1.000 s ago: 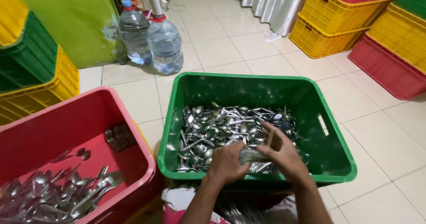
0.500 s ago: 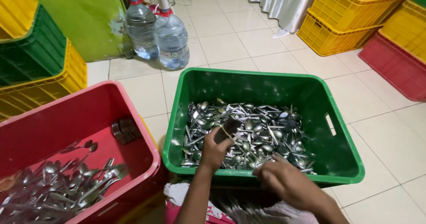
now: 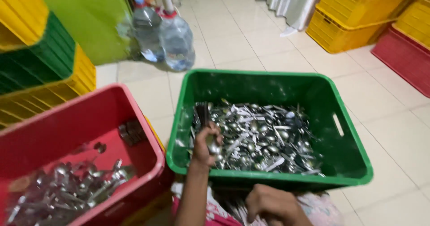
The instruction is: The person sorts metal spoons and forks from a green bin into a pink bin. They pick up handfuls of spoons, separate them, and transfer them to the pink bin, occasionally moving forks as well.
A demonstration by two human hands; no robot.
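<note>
Left hand (image 3: 205,146) grip closed on spoons (image 3: 214,143) at green crate's (image 3: 349,163) left edge; right hand (image 3: 274,204) grip unclear below near rim; sorting step, next lift must clear that rim.

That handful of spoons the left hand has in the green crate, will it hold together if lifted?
Probably not neatly: the spoons are smooth, shiny metal in a loose tangle, so some may slide out of the left hand. Stiff, they should not bend. Tangled neighbours in the green crate may drag along.
</note>
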